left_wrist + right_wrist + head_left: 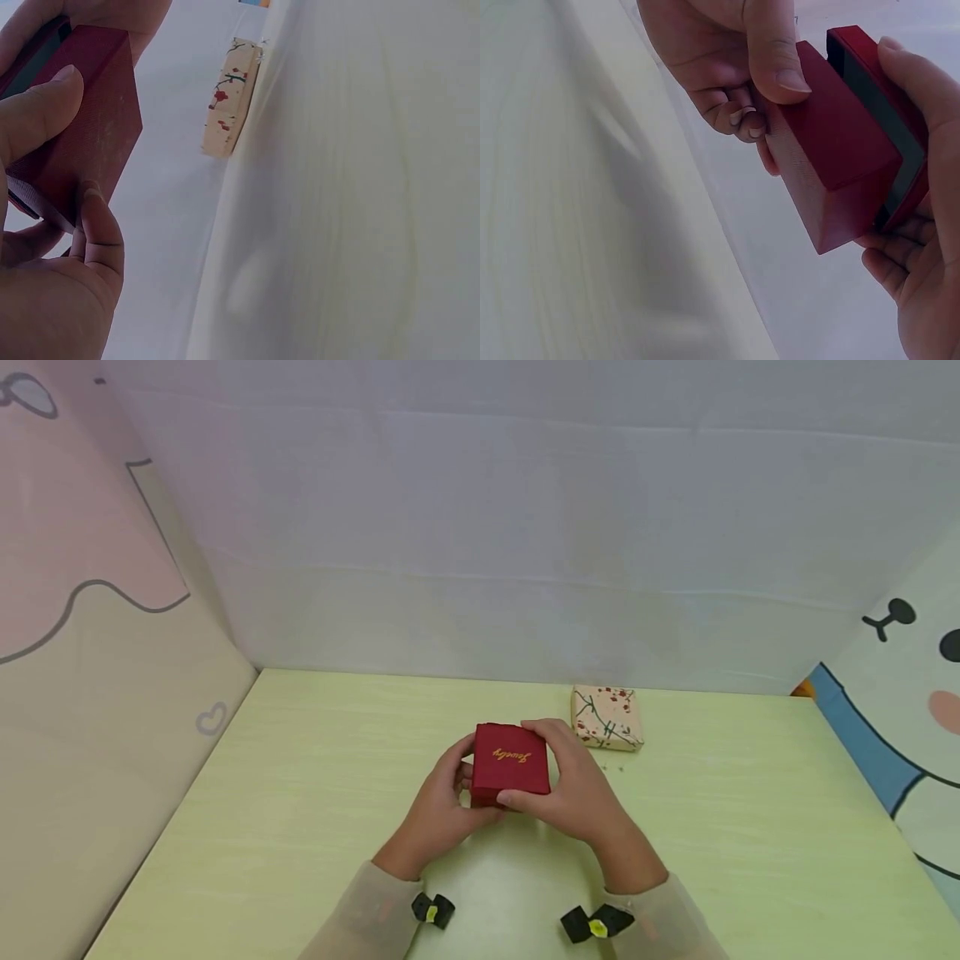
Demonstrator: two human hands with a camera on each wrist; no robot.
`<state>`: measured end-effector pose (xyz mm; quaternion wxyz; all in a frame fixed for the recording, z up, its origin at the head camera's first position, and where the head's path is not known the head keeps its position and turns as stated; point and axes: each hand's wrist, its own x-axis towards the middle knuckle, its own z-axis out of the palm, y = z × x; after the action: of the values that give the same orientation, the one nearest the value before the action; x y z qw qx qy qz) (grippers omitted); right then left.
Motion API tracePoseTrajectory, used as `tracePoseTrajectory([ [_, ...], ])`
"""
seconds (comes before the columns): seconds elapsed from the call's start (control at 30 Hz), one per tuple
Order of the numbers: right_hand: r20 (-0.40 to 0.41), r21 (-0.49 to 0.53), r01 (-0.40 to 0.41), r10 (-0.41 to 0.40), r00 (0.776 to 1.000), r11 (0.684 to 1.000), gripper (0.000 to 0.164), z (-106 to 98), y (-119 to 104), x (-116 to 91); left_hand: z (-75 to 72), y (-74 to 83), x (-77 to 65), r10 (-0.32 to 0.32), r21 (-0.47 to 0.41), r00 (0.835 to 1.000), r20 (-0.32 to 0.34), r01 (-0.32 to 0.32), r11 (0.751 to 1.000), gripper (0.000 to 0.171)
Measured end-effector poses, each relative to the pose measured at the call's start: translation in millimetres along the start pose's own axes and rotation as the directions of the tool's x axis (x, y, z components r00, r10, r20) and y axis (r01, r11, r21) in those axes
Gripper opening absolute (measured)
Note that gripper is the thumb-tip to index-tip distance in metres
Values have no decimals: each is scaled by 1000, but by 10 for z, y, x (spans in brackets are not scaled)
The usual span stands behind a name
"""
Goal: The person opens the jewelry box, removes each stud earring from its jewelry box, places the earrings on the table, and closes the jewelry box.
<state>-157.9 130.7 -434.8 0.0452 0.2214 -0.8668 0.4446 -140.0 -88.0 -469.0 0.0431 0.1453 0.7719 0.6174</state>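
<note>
A dark red jewelry box with gold lettering is held between both hands over the table. My left hand (444, 806) grips its base (832, 127), thumb along one side and fingertips on another. My right hand (573, 785) holds the lid (512, 764) by opposite edges, between thumb and fingers. In the right wrist view the lid stands tilted off the base, and a gap between them shows its dark inner side. What lies inside the base is hidden.
A cream box with red blossoms and green branches (607, 718) lies on the pale yellow-green table (300, 793), near the back edge, right of the hands. A white cloth (480, 527) hangs behind, and printed panels (112, 735) flank both sides.
</note>
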Motion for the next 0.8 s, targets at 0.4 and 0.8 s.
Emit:
tracePoseTrajectory([
  [0.4,-33,4,4,-4,999,1000,81,-92,-61,12,-29,-17,3,-38,29,999,-7,38,999,94],
  [0.8,23,-93,-51,54,998,994,87,-270,-18,83,-17,-57,-12,-55,52,998,9,55,997,96],
])
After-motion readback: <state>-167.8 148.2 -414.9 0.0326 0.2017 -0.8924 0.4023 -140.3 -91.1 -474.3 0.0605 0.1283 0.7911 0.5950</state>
